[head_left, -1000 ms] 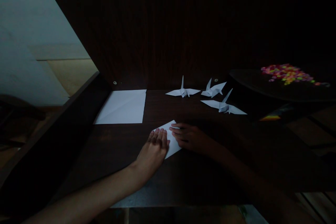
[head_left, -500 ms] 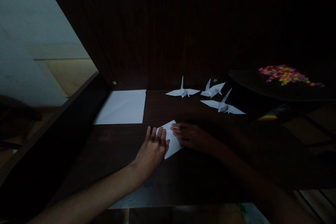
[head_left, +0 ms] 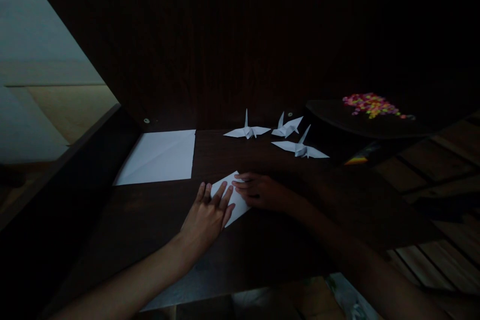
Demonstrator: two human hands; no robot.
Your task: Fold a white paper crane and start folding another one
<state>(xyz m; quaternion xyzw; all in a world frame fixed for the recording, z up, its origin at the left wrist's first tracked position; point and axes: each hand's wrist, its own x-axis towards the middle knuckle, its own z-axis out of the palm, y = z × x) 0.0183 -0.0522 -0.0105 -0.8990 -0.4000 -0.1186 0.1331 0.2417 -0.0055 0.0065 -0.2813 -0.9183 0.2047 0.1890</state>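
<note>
A small folded piece of white paper [head_left: 235,208] lies on the dark wooden desk [head_left: 157,215], partly covered by both hands. My left hand [head_left: 208,211] lies palm down across its left side, fingers spread. From the right, my right hand [head_left: 260,191] rests its outstretched fingertips on the paper's upper right part. Behind them stand three white origami cranes: one on the left [head_left: 247,131], one at the back right [head_left: 287,126], one in front of it [head_left: 300,148]. To the left lies a larger flat sheet of paper [head_left: 159,156] with a diagonal crease.
A dark back panel [head_left: 187,35] rises behind the desk, and a raised side board [head_left: 67,160] bounds it on the left. At the right, a dark rounded shelf [head_left: 330,116] carries a cluster of small colourful pieces [head_left: 373,104].
The view has shifted to the right, so things appear further left. The fingers of my left hand have spread a little on the folded paper; my right hand keeps its place on it.
</note>
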